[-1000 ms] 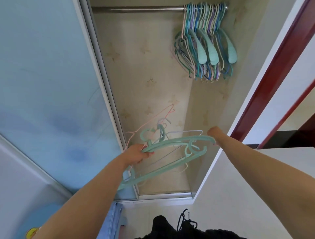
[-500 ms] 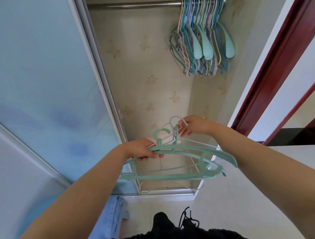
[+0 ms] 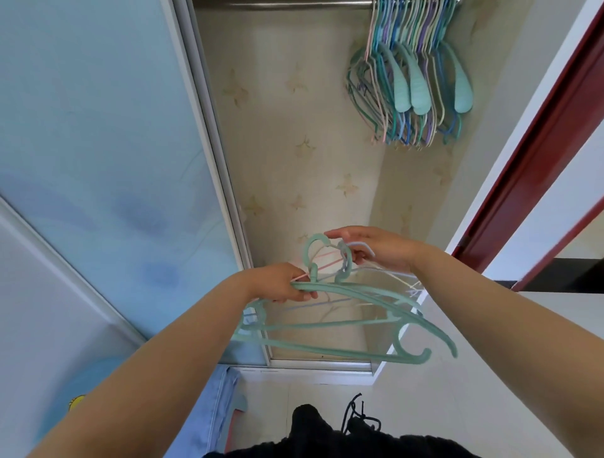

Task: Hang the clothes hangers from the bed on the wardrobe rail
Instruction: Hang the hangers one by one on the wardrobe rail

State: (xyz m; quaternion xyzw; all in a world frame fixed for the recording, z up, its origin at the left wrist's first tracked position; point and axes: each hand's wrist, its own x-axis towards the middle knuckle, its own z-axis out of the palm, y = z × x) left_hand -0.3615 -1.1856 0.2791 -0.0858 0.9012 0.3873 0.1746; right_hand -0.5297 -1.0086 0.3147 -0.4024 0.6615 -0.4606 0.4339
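Observation:
I stand at the open wardrobe. My left hand [image 3: 283, 285] grips a loose bundle of hangers [image 3: 353, 322]: thick teal plastic ones plus thin pink, white and pale blue wire ones, held roughly level at waist height. My right hand [image 3: 376, 250] pinches a hook at the top of the bundle, where the teal hooks [image 3: 315, 248] stick up. High above, the metal wardrobe rail [image 3: 287, 4] runs along the top edge. Several pastel hangers [image 3: 411, 81] hang bunched at its right end.
A pale blue sliding wardrobe door [image 3: 98, 147] fills the left side. A dark red door frame [image 3: 536, 163] and white wall stand to the right. Blue cloth [image 3: 215, 408] lies at the lower left, my dark clothing at the bottom.
My right hand moved from the bundle's right end to the hooks and took hold of one. The bundle turned more level, and the view closed in on the wardrobe.

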